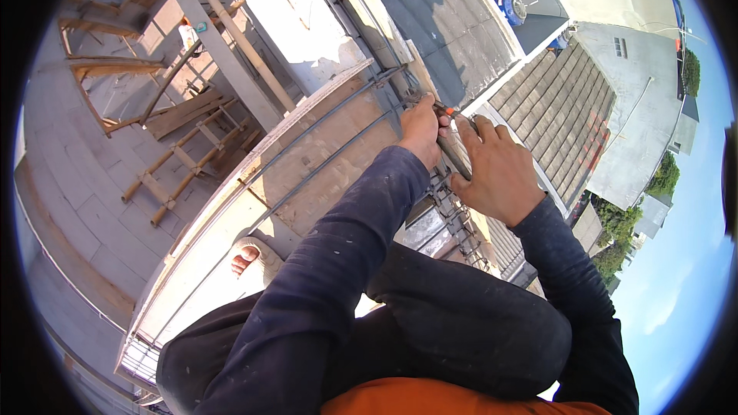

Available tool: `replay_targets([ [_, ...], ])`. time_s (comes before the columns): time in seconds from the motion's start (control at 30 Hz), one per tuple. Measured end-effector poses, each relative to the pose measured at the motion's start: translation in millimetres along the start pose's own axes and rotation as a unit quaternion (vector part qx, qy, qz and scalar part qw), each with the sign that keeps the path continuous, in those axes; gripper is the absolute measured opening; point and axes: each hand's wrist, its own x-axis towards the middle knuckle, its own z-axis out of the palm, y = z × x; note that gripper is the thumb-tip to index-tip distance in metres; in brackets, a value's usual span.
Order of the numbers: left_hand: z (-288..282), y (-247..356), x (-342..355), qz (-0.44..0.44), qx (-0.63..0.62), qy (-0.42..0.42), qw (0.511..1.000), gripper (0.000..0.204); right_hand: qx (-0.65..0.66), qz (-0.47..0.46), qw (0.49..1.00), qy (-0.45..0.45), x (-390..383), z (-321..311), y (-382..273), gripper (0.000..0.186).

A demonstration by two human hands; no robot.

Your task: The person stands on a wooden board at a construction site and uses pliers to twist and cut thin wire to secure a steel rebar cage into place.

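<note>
My left hand (421, 131) is closed around a small dark metal hand tool with an orange-red part (449, 111); its kind is mostly hidden by the fingers. Just right of it, my right hand (498, 165) has its fingers spread, with the index fingertip close to the orange part. Both hands are over a narrow run of steel reinforcing bars (455, 211) tied with crosswise bars. Longer rebars (330, 160) stretch from there toward the lower left, above a pale formwork board (296, 177).
My foot (247, 259) rests on the ledge beside the bars. Left of its edge, a lower level holds a bamboo ladder (183, 160), planks and a person (188, 34). To the right are a tiled roof (550, 111) and a blue drum-shaped object (509, 9) in a recess.
</note>
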Motion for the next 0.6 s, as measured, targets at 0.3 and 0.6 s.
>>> replay_targets([
  [0.3,-30,-21,-6,-0.005,0.070,-0.071,0.995,0.023,0.154,0.061,0.983,-0.081,6,9,0,0.097],
  [0.6,-40,-15,-9,-0.039,0.033,-0.069,0.996,0.026,0.198,0.020,0.980,0.014,13,37,20,0.065],
])
